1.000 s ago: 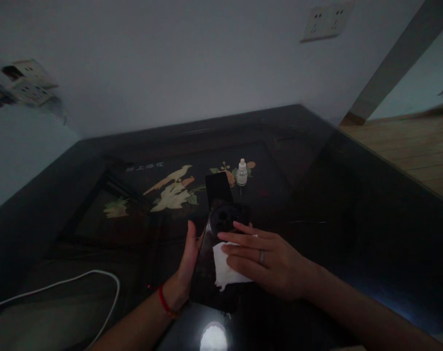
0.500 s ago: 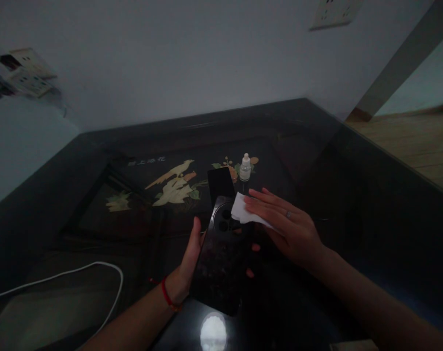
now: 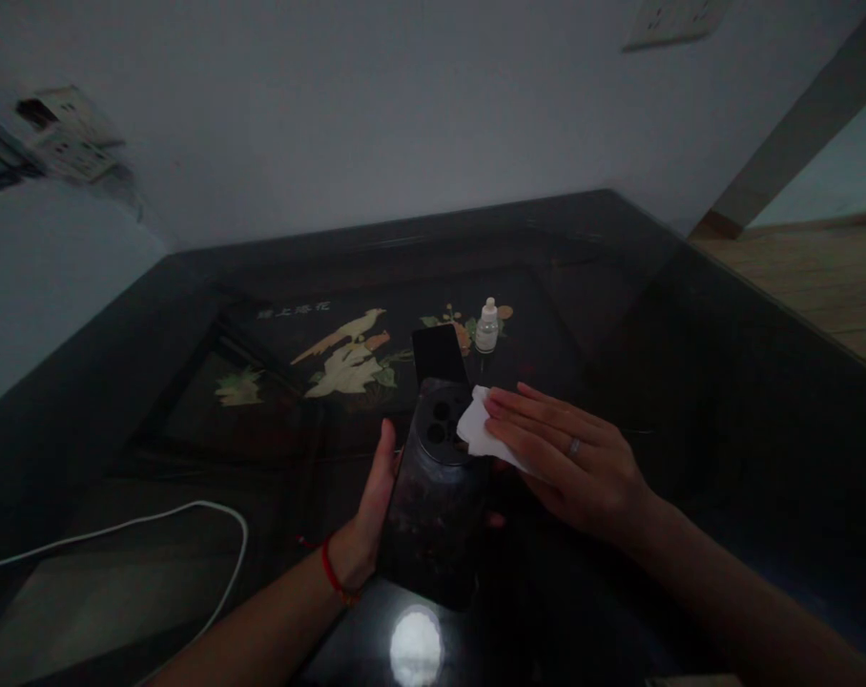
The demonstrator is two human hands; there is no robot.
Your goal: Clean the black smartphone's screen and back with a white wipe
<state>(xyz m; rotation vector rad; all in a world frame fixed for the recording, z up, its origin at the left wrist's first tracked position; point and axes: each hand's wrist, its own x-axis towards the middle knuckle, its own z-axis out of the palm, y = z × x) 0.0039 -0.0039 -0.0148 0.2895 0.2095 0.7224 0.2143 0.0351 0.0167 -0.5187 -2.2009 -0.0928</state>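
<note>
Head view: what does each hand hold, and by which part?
The left hand holds the near phone by its long edges; the right hand has the tissue, fingers over its right part, any grip beneath hidden.

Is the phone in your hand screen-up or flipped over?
Flipped over: the phone in the left hand has its back facing up, because its round camera bump shows.

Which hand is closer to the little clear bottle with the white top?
Right: the right hand is in front and right of the bottle; the left hand is farther in front, mostly left.
</note>
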